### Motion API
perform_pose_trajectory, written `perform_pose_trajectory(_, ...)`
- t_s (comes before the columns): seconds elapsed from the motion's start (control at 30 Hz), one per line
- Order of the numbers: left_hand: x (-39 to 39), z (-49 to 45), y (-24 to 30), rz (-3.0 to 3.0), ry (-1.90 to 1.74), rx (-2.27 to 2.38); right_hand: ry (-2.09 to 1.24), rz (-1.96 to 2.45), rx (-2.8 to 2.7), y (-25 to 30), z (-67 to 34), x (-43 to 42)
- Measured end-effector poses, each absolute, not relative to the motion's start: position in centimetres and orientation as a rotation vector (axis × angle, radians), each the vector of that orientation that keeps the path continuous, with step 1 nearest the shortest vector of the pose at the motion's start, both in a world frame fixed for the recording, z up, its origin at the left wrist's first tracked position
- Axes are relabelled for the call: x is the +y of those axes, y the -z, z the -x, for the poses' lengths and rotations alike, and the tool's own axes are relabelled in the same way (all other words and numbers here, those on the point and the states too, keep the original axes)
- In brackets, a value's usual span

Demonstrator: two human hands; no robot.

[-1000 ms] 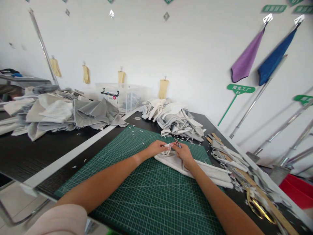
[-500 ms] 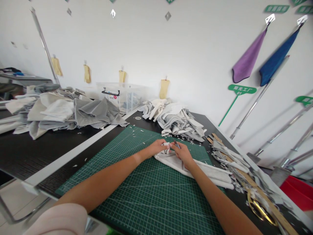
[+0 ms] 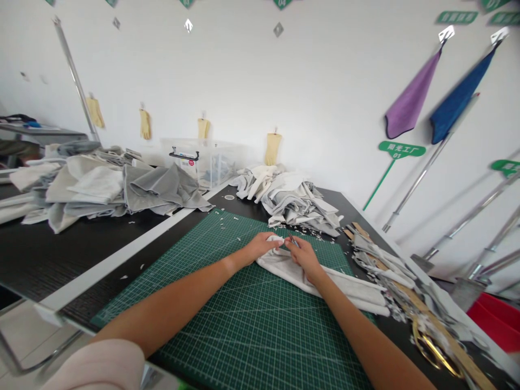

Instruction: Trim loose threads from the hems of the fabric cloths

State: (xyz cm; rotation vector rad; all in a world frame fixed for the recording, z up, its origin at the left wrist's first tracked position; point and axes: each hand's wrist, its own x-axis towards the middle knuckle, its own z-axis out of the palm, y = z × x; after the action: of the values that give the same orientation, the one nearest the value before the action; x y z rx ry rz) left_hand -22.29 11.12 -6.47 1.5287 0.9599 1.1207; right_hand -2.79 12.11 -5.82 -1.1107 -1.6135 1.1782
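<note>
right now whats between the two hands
The head view shows bunched pale cloth and a small metal tool between the left hand and right hand.

Both bare forearms reached forward and inward from the lower corners of the view, the left arm lying lower and flatter than the right arm. The left hand lay palm down with its fingers curled, and the right hand pinched, fingertips just beside the left's.
</note>
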Motion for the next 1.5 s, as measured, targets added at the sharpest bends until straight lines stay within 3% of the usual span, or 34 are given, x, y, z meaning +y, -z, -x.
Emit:
perform_pose_trajectory(0.43, 10.6, 22.4, 5.5, -1.51, -1.27, 0.919, -1.252, 1.033, -1.623, 5.1, 3.6, 11.0)
perform_pose_trajectory(1.5, 11.5, 22.8, 6.9, -1.49, -1.171, 0.918, -0.678, 1.122, -2.026, 4.6, 3.3, 9.4)
